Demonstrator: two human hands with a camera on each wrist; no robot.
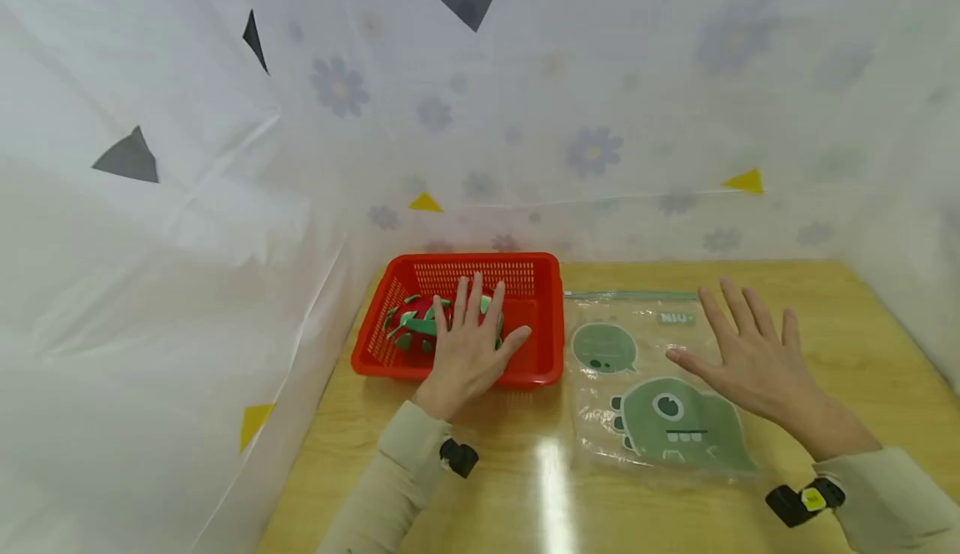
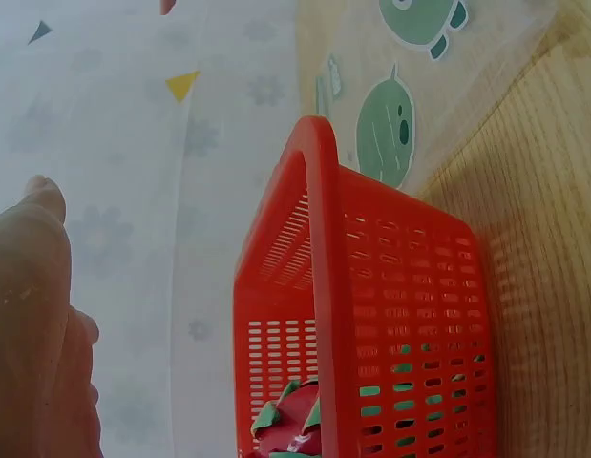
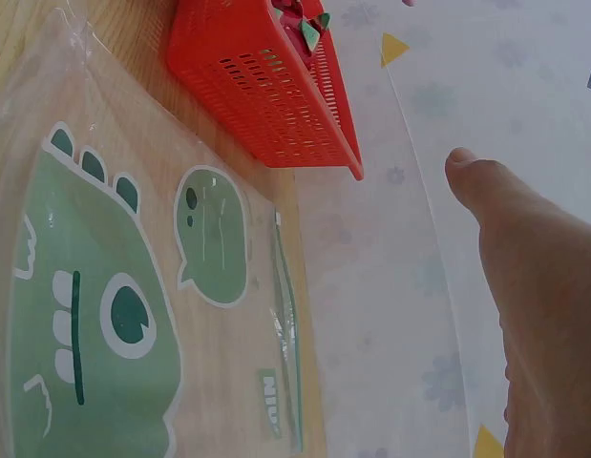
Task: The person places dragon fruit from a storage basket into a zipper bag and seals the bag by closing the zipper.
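Note:
My left hand (image 1: 468, 354) is held over the red plastic basket (image 1: 540, 371), fingers straight and spread, gripping nothing. Inside the basket's left half lie red and green dragon fruits (image 1: 411, 325), partly hidden behind that hand; one dragon fruit (image 2: 293, 420) also shows over the rim in the left wrist view. To the right, a clear zip bag (image 1: 600, 429) with a green cartoon dinosaur print lies flat on the table. My right hand (image 1: 757, 366) hovers above the bag's right side, its fingers fanned out and holding nothing.
The wooden table (image 1: 847, 329) carries the basket and the bag side by side. Pale sheeting (image 1: 525, 104) with flower prints and dark and yellow triangles closes off the back and both sides. A dark strapped device (image 1: 459, 457) sits at the left wrist, another (image 1: 795, 504) at the right.

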